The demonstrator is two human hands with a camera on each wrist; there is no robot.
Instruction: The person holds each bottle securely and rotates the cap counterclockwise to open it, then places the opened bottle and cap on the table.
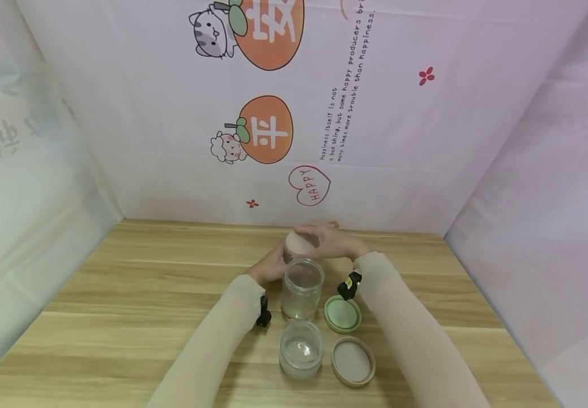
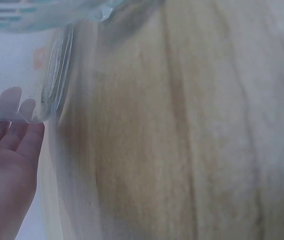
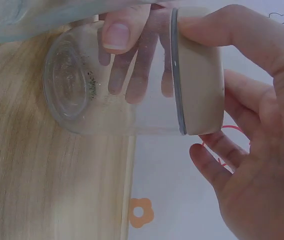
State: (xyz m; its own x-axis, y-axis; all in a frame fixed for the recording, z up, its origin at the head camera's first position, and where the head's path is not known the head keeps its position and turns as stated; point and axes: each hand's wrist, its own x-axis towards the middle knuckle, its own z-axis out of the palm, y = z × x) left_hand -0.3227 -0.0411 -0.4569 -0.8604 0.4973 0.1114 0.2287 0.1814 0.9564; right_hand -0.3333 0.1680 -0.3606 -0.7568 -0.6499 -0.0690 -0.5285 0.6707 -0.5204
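Note:
At the back of the table, my left hand [image 1: 269,266] grips the side of a clear glass jar [image 3: 117,117], its thumb and fingers around the glass. My right hand [image 1: 333,242] holds the beige lid [image 3: 199,85] that sits on this jar, thumb on one side and fingers around the other. A grey seal ring shows under the lid's edge. Some small dark green bits lie near the jar's bottom in the right wrist view. Just in front of the hands stands a taller open glass jar [image 1: 301,297].
A shorter open glass jar [image 1: 301,360] stands nearer the front. Right of the open jars lie a green lid [image 1: 342,314] and another beige lid [image 1: 353,361], close to the right forearm. A printed cloth wall [image 1: 375,192] rises behind the wooden table [image 1: 161,294].

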